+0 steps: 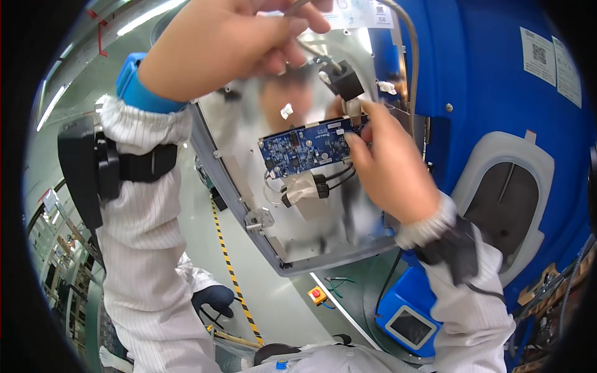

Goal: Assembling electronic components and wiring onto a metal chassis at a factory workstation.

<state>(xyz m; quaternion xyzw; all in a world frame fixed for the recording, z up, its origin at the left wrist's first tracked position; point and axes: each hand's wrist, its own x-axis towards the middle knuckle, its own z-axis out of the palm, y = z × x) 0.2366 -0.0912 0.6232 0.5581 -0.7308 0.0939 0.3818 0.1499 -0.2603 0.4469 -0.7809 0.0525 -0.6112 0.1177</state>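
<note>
Hands (230, 46) apart near circuit board (305, 149) edge

I can count two bare hands: one left hand (249, 46) at 11 o'clock and one right hand (395, 165) between 2 and 3. There is one flat blue circuit board (308, 151), one square black plastic block (346, 81) at 1 o'clock, and two white paper labels (538, 57) at 2. Near 6 o'clock is one round red button (316, 294). At 5 are one pair of green-handled pliers (339, 284) and one blue box with a screen (393, 303).
</note>
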